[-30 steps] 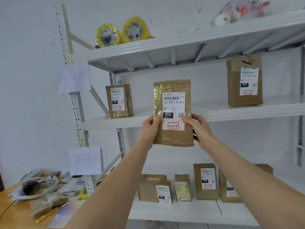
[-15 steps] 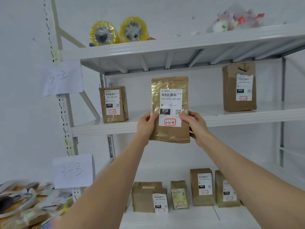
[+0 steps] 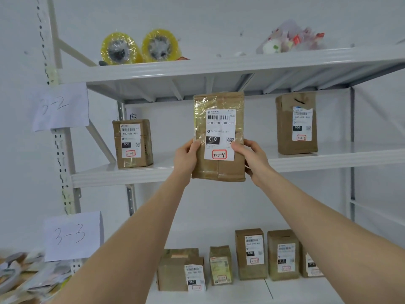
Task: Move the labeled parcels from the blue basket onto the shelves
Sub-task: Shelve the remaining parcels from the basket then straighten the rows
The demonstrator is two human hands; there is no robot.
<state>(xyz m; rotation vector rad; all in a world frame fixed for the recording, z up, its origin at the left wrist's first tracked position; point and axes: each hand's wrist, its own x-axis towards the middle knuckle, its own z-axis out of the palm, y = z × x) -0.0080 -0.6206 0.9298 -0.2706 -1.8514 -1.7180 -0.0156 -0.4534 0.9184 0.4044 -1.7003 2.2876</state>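
Eight parcels are showing: one held parcel, two standing on the middle shelf, five on the lower shelf. Two tape rolls and two paper signs are showing.

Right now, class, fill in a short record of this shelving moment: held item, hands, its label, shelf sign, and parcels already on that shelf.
Held item: brown parcel, upright, in front of the middle shelf
Hands: left hand and right hand grip its sides
Marked code: 3-2-4
Shelf sign: 3-2 sign, on the post
Already shelved: left parcel, right parcel, both standing
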